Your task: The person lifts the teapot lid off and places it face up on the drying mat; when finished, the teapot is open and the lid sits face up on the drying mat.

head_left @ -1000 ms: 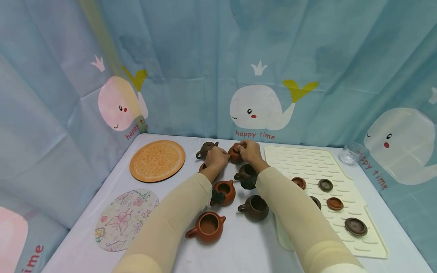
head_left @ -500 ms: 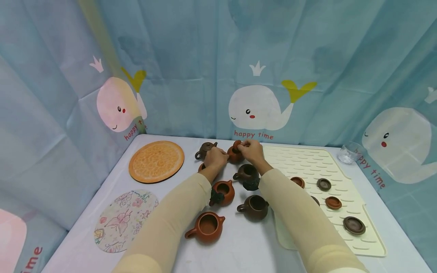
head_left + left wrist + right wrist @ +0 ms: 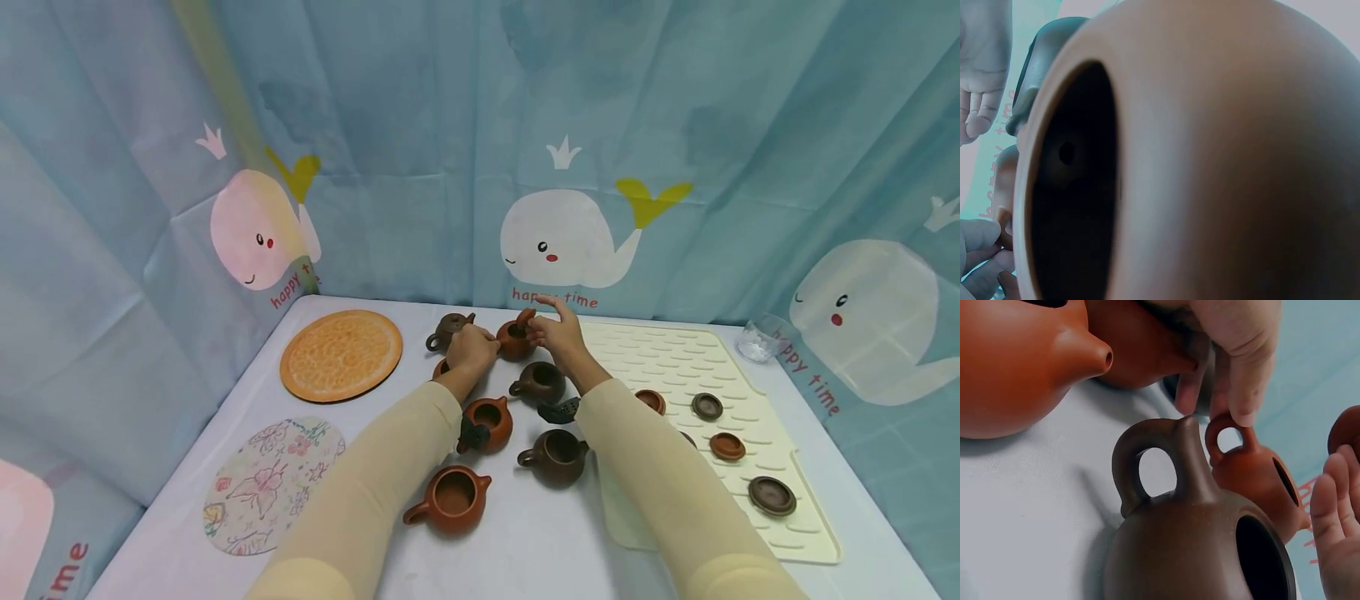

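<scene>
My left hand [image 3: 471,350] pinches the handle of a small reddish-brown teapot [image 3: 513,343] at the back of the table. In the right wrist view its fingertips close on that teapot's loop handle [image 3: 1229,428], and the mouth is uncovered. My right hand [image 3: 558,333] is at the teapot's right side, index finger raised. A round reddish lid [image 3: 527,317] stands tilted at the teapot's mouth, held at my right fingers. In the right wrist view the lid [image 3: 1346,430] shows just past the fingertips. A dark brown teapot [image 3: 542,382], lidless, stands nearer me.
A lidded dark teapot [image 3: 447,330] stands behind my left hand. More lidless teapots are nearer: red [image 3: 453,500], red [image 3: 498,425], brown [image 3: 558,458]. Several lids lie on a cream mat [image 3: 660,342] at right. Left are two round mats; a clear cup [image 3: 757,340] stands back right.
The lid has tipped up from the teapot, exposing its mouth. My right hand has shifted slightly right and its index finger has lifted. My left hand keeps its grip on the handle.
</scene>
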The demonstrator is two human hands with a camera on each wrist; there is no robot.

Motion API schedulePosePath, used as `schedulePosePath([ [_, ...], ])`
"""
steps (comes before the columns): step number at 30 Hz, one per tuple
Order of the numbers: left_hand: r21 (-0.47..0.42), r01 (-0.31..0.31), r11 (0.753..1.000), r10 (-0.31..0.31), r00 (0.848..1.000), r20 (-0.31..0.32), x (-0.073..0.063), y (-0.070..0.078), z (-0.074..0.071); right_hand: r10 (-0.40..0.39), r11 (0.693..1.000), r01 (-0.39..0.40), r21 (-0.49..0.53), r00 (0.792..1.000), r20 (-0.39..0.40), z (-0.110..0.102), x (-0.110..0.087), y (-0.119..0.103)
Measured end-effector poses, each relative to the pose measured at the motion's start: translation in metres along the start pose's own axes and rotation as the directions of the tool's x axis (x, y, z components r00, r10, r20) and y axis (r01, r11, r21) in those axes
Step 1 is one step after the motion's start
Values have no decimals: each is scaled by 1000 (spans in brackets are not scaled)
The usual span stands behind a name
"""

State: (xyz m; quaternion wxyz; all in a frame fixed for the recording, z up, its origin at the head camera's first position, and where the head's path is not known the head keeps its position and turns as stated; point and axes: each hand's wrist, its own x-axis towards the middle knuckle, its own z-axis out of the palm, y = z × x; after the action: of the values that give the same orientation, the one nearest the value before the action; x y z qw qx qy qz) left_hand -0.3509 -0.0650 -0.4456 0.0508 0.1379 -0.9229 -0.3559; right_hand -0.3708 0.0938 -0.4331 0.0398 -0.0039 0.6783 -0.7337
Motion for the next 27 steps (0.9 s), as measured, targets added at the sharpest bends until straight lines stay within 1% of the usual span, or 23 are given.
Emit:
schedulePosePath([
  [3, 1, -7, 1000, 7, 1000, 0, -1, 0, 0, 11, 997, -14, 72, 999, 34, -4, -2, 2],
  [6, -1, -20, 1000, 20, 1000, 3, -2, 0, 0, -4, 990, -6, 141, 998, 69, -9, -5, 2],
  [11, -8, -25, 1000, 25, 1000, 8, -3, 1, -1, -26, 983, 6, 184, 994, 106, -16, -13, -4],
  [16, -12, -19, 1000, 19, 1000, -2, -3, 2, -2, -40, 987, 23, 159, 994, 103, -24, -19, -12],
  [23, -13, -16, 1000, 16, 1000, -7, -3, 2, -3, -79, 992, 63, 105, 984, 159, -38, -26, -23],
  [27, -6, -14, 1000, 14, 1000, -5, -3, 0, -2, -93, 995, 87, 44, 979, 181, -45, -32, -32],
])
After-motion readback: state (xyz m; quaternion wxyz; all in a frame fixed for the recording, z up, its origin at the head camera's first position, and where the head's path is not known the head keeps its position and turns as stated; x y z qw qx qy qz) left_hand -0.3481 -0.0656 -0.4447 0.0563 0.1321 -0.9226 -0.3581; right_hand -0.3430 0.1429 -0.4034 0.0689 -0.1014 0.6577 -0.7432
